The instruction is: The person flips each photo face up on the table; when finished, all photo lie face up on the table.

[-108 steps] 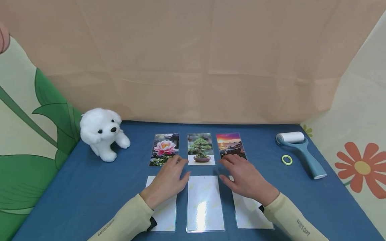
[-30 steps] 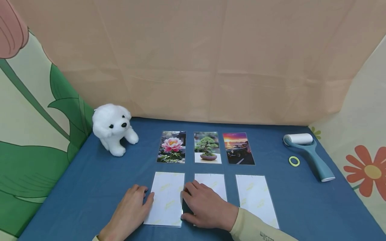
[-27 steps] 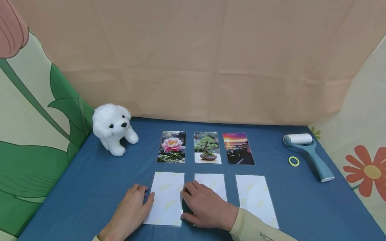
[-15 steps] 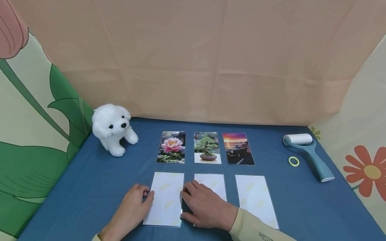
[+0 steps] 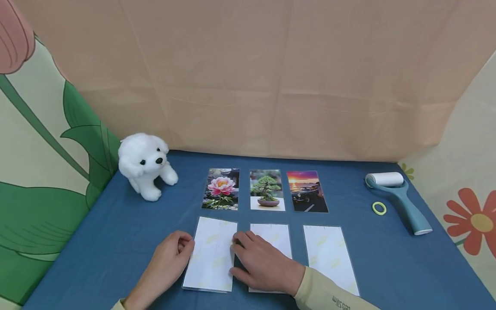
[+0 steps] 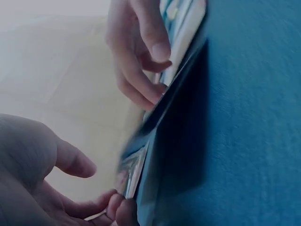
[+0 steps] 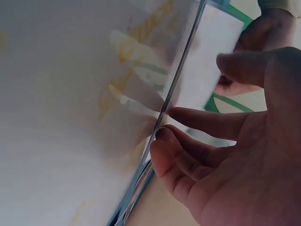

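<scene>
My left hand [image 5: 166,260] pinches the left edge of a glossy white card [image 5: 212,254] with faint yellow print. That edge is raised a little off the blue cloth, and a dark shadow lies under it in the left wrist view. Loosely bent, the fingers of my right hand [image 5: 267,265] lie at the card's right edge; in the right wrist view the right thumb stands apart from the fingers [image 7: 202,120]. Partly under the right hand lies a second white card [image 5: 273,237]. Farther right is a third white card [image 5: 329,258].
Behind the white cards, a flower picture [image 5: 221,189], a bonsai picture [image 5: 267,189] and a car-at-sunset picture [image 5: 307,191] lie in a row. A white plush dog [image 5: 143,165] sits back left. At right are a lint roller [image 5: 401,200] and a yellow-green ring [image 5: 379,208].
Both hands have come to the left white card from over the picture row. In the last half second the left fingers have closed on its left edge and raised it slightly.
</scene>
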Demonstrator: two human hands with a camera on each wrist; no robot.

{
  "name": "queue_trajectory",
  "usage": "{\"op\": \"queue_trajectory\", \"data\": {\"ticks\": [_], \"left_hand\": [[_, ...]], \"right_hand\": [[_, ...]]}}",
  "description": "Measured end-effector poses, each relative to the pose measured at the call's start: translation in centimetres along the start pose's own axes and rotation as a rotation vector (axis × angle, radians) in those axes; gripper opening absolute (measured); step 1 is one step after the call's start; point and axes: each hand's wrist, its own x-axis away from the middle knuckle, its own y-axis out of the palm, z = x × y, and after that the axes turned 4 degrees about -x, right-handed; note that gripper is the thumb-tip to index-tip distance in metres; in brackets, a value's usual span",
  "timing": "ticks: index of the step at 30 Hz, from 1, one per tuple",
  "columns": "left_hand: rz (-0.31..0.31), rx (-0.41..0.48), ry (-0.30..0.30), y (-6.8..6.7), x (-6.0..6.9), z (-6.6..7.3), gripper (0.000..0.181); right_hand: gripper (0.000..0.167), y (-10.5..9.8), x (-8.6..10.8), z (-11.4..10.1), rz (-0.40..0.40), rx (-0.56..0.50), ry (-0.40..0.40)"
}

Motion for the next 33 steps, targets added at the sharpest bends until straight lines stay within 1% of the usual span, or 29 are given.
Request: {"op": "queue_trajectory", "data": {"ticks": [4, 8, 11, 15, 19, 21, 23, 25, 28, 31, 33], "left_hand": [[0.029, 0.038, 0.019, -0.1, 0.1, 0.8, 0.019], [0.05, 0.097, 0.045, 0.1, 0.1, 1.9, 0.018], [0.044, 0.163, 0.073, 0.5, 0.1, 2.8, 0.017], [0.024, 0.202, 0.128, 1.2, 0.1, 3.7, 0.015], [-0.02, 0.194, 0.172, 1.8, 0.1, 4.3, 0.015], [-0.042, 0.183, 0.184, 2.1, 0.2, 4.4, 0.016], [-0.053, 0.152, 0.197, 2.5, 0.3, 4.5, 0.018], [-0.061, 0.125, 0.207, 2.8, 0.3, 4.4, 0.02], [-0.094, 0.081, 0.23, 3.3, 0.3, 4.1, 0.024], [-0.148, 0.058, 0.252, 3.6, 0.3, 3.8, 0.027], [-0.18, 0.052, 0.263, 3.7, 0.3, 3.6, 0.027]], "right_hand": [[0.048, 0.0, 0.0, 0.0, -0.011, -0.099, 0.063], [0.054, -0.2, 0.3, 0.0, 0.002, -0.226, 0.125], [0.056, -0.5, 0.5, -0.1, 0.027, -0.306, 0.153], [0.057, -0.9, 0.6, -0.2, 0.065, -0.441, 0.181], [0.056, -1.4, 0.8, -0.1, 0.08, -0.575, 0.219], [0.055, -1.5, 1.0, -0.1, 0.083, -0.621, 0.239], [0.056, -1.5, 1.3, -0.1, 0.088, -0.656, 0.261], [0.057, -1.5, 1.6, 0.0, 0.101, -0.688, 0.268], [0.055, -1.6, 2.1, 0.1, 0.135, -0.726, 0.266], [0.052, -1.7, 2.7, 0.4, 0.159, -0.766, 0.276], [0.049, -1.9, 3.0, 0.4, 0.16, -0.812, 0.298]]}}
